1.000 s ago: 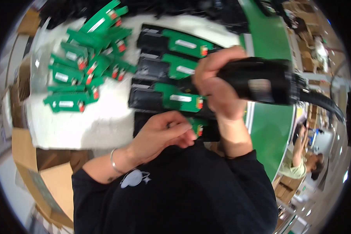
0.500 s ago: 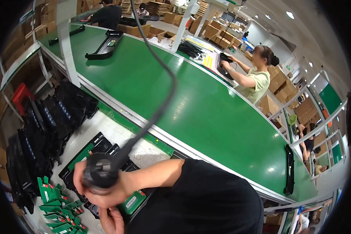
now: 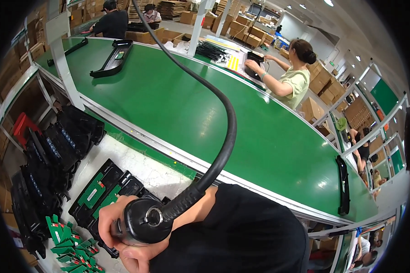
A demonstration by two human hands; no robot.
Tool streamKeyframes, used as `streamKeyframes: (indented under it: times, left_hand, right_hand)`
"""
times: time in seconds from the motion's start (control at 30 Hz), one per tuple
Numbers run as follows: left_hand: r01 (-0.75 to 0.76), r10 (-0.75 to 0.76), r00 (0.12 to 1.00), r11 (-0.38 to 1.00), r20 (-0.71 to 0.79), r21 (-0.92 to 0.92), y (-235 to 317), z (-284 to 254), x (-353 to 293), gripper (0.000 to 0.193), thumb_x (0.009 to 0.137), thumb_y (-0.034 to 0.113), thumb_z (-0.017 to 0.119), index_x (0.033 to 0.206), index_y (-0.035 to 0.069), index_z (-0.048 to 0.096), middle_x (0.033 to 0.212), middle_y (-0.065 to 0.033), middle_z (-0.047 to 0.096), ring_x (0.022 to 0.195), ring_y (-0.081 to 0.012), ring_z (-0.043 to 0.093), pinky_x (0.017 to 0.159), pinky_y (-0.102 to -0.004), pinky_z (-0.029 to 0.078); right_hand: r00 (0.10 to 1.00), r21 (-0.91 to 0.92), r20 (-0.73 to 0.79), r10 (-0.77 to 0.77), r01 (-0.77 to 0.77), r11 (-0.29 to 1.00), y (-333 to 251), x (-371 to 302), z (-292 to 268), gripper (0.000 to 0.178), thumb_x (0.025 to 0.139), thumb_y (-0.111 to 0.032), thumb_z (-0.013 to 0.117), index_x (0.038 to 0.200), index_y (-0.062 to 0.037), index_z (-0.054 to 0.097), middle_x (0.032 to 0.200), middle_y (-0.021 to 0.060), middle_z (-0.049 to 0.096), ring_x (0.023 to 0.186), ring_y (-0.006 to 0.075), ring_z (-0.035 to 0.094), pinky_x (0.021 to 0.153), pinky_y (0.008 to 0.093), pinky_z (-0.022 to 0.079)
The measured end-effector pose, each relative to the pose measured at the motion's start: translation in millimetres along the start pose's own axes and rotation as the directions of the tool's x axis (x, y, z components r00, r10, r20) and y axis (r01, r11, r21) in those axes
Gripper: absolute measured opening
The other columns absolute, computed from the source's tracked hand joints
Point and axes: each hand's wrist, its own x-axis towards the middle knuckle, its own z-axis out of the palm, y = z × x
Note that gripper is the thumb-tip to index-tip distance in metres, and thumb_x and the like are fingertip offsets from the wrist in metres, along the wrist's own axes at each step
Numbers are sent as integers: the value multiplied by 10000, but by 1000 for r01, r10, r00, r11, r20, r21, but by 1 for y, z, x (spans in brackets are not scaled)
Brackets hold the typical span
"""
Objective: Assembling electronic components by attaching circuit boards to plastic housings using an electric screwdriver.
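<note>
My right hand (image 3: pixel 110 222) is wrapped round a black electric screwdriver (image 3: pixel 143 223), which stands upright with a metal ring on top and a thick cable rising from it. Below it, part of my left hand (image 3: pixel 135 265) shows at the lower edge, its fingers mostly hidden behind the right hand. Under and beside the hands lie black plastic housings (image 3: pixel 110 170) with green circuit boards (image 3: pixel 94 193) set in them. The screwdriver's tip and the spot beneath it are hidden. A heap of loose green boards (image 3: pixel 73 245) lies left of the hands.
Stacked black housings (image 3: pixel 54 154) line the white bench's left side, near a red stool (image 3: pixel 20 127). Beyond runs a green conveyor (image 3: pixel 177 113) carrying black trays (image 3: pixel 114 59). A co-worker (image 3: pixel 294 77) handles a black part across it. The screwdriver cable (image 3: pixel 228 118) arcs overhead.
The screwdriver and my right hand have shifted slightly right and down, baring more of the housings and boards. My left hand is more covered. The view has turned a little.
</note>
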Motion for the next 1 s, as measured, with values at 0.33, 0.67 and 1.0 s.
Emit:
streamKeyframes:
  times: [0.33, 0.67, 1.0]
  left_hand:
    - [250, -221, 968, 871, -117, 422, -27, 64, -12, 312, 924, 128, 370, 1160, -62, 445, 1129, -214, 524, 1009, -280, 546, 889, -349, 437]
    - [181, -155, 983, 899, -96, 400, -26, 32, -39, 151, 917, 179, 452, 923, 34, 490, 902, -127, 596, 824, -166, 594, 721, -242, 487]
    - [100, -15, 979, 904, -203, 416, -26, 33, -39, 165, 841, 106, 581, 974, 9, 576, 884, -69, 606, 766, -117, 592, 694, -211, 496]
  right_hand:
    - [955, -69, -178, 238, -254, 965, 39, -11, -25, 218, 699, -3, 557, 899, -11, 470, 652, 31, 513, 522, 61, 466, 468, 217, 383]
    - [957, 118, -25, 288, -284, 952, 75, -17, -17, 256, 698, 5, 550, 929, 25, 443, 638, 59, 508, 508, 77, 450, 469, 205, 373]
    - [937, -40, 18, 350, -349, 936, 79, -14, -11, 202, 655, 44, 564, 841, 25, 486, 634, 38, 507, 520, 71, 468, 491, 197, 380]
